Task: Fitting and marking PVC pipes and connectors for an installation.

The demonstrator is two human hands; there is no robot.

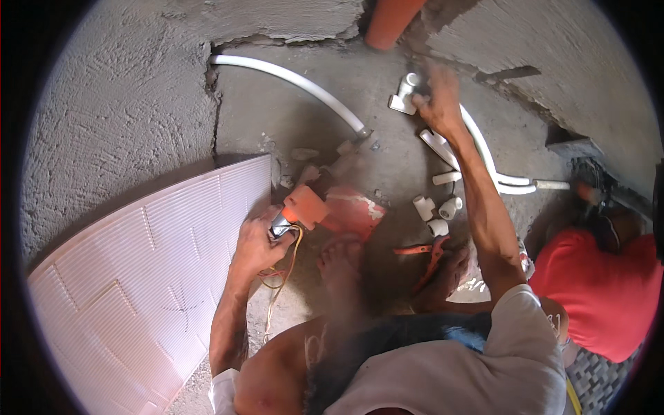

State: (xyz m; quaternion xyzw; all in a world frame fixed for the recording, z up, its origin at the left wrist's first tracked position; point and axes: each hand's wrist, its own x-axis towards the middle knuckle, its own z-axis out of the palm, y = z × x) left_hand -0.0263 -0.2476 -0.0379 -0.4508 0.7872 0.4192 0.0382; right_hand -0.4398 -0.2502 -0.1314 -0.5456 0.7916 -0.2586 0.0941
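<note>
My left hand (261,242) is closed around a silver-grey grip with an orange block-shaped head (305,207); I cannot make out its exact kind. Thin yellow and red wires (296,257) hang from it. Out ahead, my right hand (440,102) is slightly blurred, its fingers bent against the edge of a white elbow pipe fitting (403,102), which it appears to hold. Several loose white pipe fittings (424,207) lie on the concrete floor below that forearm. Between them and my feet rests a red-handled tool (434,254), its handles spread.
White pipe (304,84) curves from the left wall; more white pipe (483,142) runs right. An orange pipe (391,24) rises at the far wall. A ribbed pale panel (131,290) stands left. Another person in red (598,290) crouches right. A red piece (355,209) lies near my foot.
</note>
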